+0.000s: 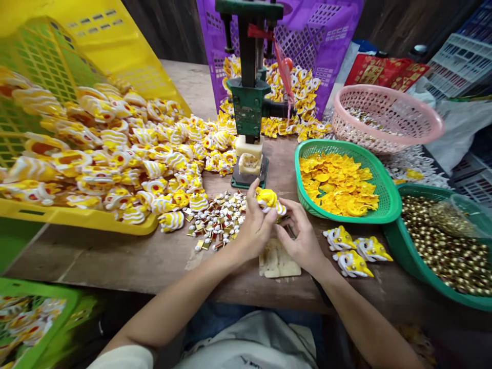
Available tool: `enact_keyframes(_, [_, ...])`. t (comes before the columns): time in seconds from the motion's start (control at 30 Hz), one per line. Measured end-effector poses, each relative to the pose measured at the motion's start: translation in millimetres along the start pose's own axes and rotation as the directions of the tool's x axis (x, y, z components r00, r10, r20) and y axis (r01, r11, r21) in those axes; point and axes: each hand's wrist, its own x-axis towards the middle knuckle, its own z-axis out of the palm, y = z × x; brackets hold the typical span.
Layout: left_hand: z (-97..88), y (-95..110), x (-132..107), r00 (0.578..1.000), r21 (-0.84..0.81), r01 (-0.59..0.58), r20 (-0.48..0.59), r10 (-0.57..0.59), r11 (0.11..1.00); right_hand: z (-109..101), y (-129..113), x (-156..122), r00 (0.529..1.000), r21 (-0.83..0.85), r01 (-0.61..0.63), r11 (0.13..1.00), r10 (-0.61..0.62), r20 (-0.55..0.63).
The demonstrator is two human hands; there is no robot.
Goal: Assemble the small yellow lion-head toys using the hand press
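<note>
A yellow and white plastic toy part (268,199) is between my two hands, just in front of the hand press (248,107). My left hand (253,225) has its fingers closed round the part's left side. From the right, the fingers of my right hand (303,233) are bent in at the part's lower end, thumb close to the left thumb. What lies between the right fingertips is partly hidden. Below the hands is a pale flat block (280,261). Small white and gold pieces (221,220) lie loose beside my left hand. Three yellow and white animal-head pieces (352,252) lie right of my right hand.
A tipped yellow crate (142,225) spills striped parts at left. Behind the press stands a purple crate (334,31). At right are a green basket (390,202) of yellow pieces, a pink basket (426,120) and a green tub (395,230) of gold beads. A green crate (65,312) sits lower left.
</note>
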Motion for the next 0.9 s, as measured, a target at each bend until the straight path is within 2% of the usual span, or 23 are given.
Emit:
enact_keyframes(0.1, [-3.2,3,4,0.993,-0.113,0.012,0.118,0.002,0.993,-1,9,6,0.994,0.154,-0.088,0.984,0.096,-0.043])
enact_keyframes(0.17, [-5.3,5,9,0.988,-0.238,0.052,0.151,-0.016,0.970,-3,7,11,0.981,0.309,-0.186,0.932,0.196,0.001])
enact_keyframes(0.27, [-8.8,8,15,0.989,-0.437,0.119,0.131,-0.068,0.892,-5,-8,16,0.940,0.435,-0.333,0.837,0.328,0.089])
enact_keyframes(0.37, [-12.3,8,22,0.985,-0.514,0.169,0.119,-0.125,0.841,0,-24,19,0.925,0.479,-0.368,0.797,0.364,0.104])
enact_keyframes(0.53, [-15.7,5,33,0.976,-0.600,0.204,0.068,-0.205,0.773,13,-31,25,0.936,0.487,-0.347,0.802,0.329,0.125])
enact_keyframes(0.73, [-19.8,0,41,0.957,-0.633,0.239,0.024,-0.290,0.737,21,-30,36,0.938,0.398,-0.347,0.849,0.319,0.136])
enact_keyframes(0.9, [-21.4,-4,44,0.959,-0.669,0.199,-0.020,-0.284,0.716,26,-23,50,0.955,0.286,-0.296,0.911,0.282,0.089])
